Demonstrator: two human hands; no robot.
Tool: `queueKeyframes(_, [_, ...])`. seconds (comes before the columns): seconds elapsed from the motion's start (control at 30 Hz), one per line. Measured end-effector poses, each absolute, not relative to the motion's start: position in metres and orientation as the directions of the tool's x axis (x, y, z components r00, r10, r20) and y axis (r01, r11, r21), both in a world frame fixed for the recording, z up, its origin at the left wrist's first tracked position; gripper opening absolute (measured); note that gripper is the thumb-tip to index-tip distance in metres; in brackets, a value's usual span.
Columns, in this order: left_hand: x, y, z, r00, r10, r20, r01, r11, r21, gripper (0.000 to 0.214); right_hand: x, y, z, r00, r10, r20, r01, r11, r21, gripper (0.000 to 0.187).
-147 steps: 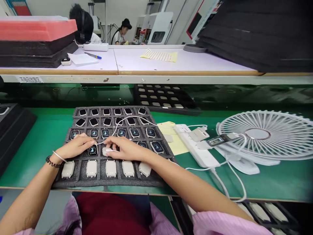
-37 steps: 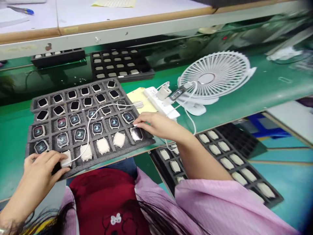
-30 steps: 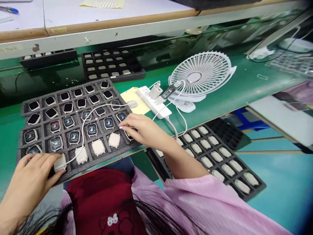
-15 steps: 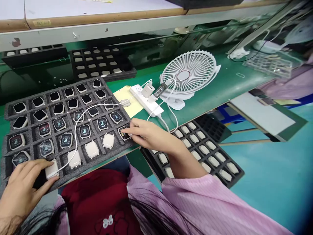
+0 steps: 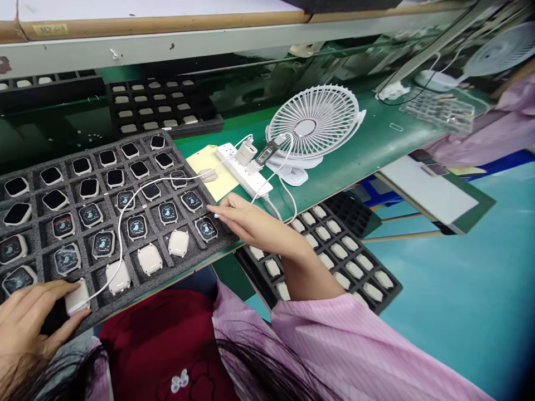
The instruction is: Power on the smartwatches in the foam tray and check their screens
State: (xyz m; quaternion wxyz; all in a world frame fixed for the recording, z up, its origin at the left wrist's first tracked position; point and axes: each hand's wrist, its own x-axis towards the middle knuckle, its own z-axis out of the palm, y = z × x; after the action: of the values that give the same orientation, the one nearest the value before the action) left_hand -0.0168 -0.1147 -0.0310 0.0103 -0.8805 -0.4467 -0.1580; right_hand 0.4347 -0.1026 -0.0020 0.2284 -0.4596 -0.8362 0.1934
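A grey foam tray (image 5: pixel 184 266) on the green bench holds rows of small watch bodies, some with lit screens, some dark, some lying beige back up. My left hand (image 5: pixel 29 320) is at the tray's front left corner, its fingers closed round a beige watch (image 5: pixel 77 298) with a white cable (image 5: pixel 120 223) attached. My right hand (image 5: pixel 246 220) hovers over the tray's right edge with its fingers stretched out and nothing in them. Its fingertips are just above a lit watch (image 5: pixel 206 227) that lies face up in its slot.
The cable runs to a white power strip (image 5: pixel 242 172) beside a yellow paper (image 5: pixel 204 161) and a white fan (image 5: pixel 311 125). Black trays (image 5: pixel 154 106) stand at the back, and another tray of beige watches (image 5: pixel 334 250) lies lower right. A person's pink sleeve (image 5: pixel 501 128) shows far right.
My right hand pinched the watch at the tray's right end, then let it go; that watch now lies face up with its screen lit. My left hand stays on the beige watch.
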Motion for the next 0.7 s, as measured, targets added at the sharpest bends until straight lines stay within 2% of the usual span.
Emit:
queueKeyframes(0.2, [-0.018,-0.116,-0.030,0.578,0.770,0.272,0.784,-0.616,0.080,0.024,0.425,-0.093,-0.011,-0.556,0.820,0.135,0.638,0.525,-0.563,0.022])
queueKeyframes(0.43, [-0.015,-0.115,-0.027,0.600,0.747,0.287,0.767,-0.639,0.056,0.024,0.423,-0.087,-0.002,-0.532,0.843,-0.076,0.775,0.449,-0.445,0.030])
queueKeyframes(0.53, [-0.014,-0.115,-0.028,0.608,0.720,0.334,0.749,-0.660,0.058,0.021,0.423,-0.087,0.003,-0.506,0.860,-0.067,0.784,0.426,-0.452,0.027])
queueKeyframes(0.7, [-0.013,-0.116,-0.031,0.575,0.746,0.337,0.761,-0.639,0.116,0.024,0.420,-0.093,0.010,-0.499,0.866,0.017,0.713,0.421,-0.561,0.016])
